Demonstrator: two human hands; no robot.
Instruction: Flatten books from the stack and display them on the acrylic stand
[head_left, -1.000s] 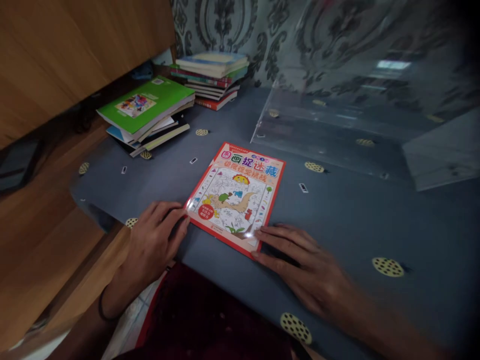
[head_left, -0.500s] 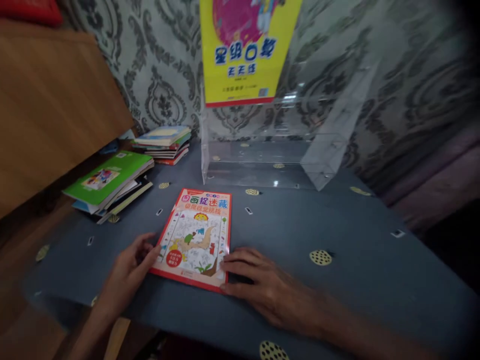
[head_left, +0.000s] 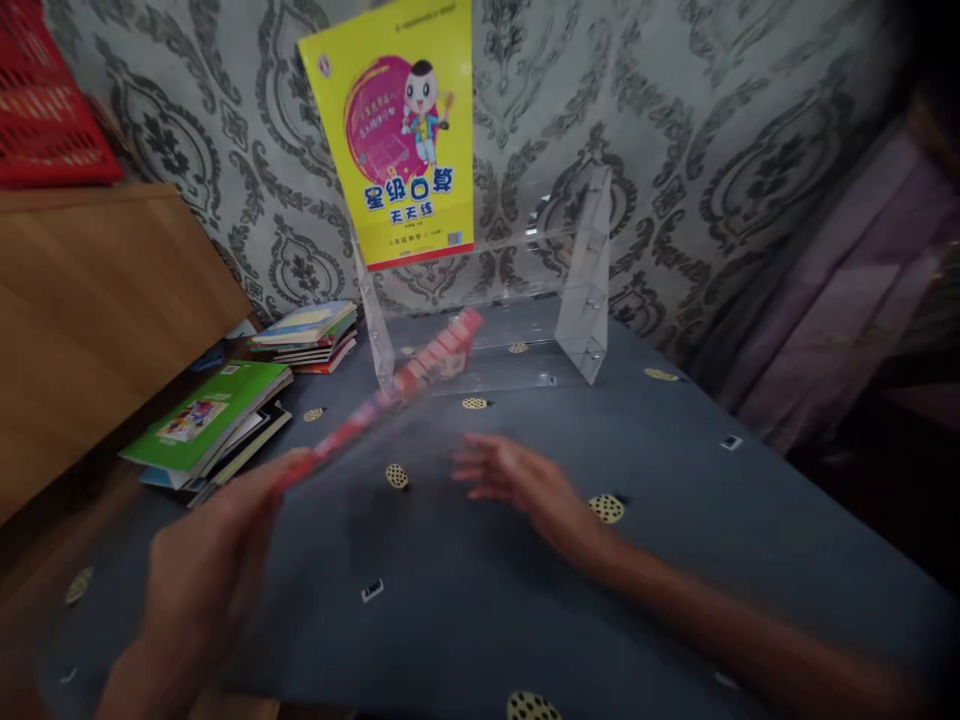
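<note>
My left hand (head_left: 214,565) grips the near end of a red-edged book (head_left: 375,405), which is raised off the table and turned nearly edge-on, so its cover hardly shows. Motion smears the book. To its right, my right hand (head_left: 517,485) hovers over the table with fingers stretched out and apart, holding nothing. Behind the book stands a clear acrylic rack (head_left: 589,285) with stepped side panels. A yellow book (head_left: 420,130) leans upright on the rack's upper left.
A grey-blue patterned cloth covers the table (head_left: 480,600). At the left lie a book stack with a green cover on top (head_left: 206,415) and a second book stack (head_left: 307,335) behind it. A wooden cabinet (head_left: 112,320) carries a red basket (head_left: 52,110). Purple curtain (head_left: 832,310) hangs at the right.
The red-edged book has left the table, lifted and tilted up by my left hand. My right hand has let go of its right side. The view has shifted, showing more of the yellow book.
</note>
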